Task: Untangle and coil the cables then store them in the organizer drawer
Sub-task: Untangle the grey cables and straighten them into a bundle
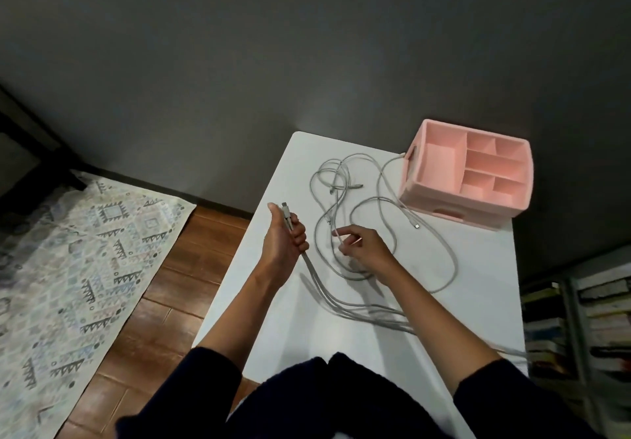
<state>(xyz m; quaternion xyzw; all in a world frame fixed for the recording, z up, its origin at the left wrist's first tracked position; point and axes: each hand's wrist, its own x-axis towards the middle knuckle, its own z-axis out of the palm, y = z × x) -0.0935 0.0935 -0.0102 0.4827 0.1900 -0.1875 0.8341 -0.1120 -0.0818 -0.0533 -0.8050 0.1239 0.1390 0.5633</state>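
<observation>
Beside the organizer [444, 199], cables [368, 314] lay tangled, none stored; left hand [285, 237] gripped ends, right hand [365, 247] pinched a strand.

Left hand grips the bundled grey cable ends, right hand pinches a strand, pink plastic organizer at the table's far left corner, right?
No: the head view shows the pink plastic organizer at the far right corner of the white table. The rest stands.
</observation>
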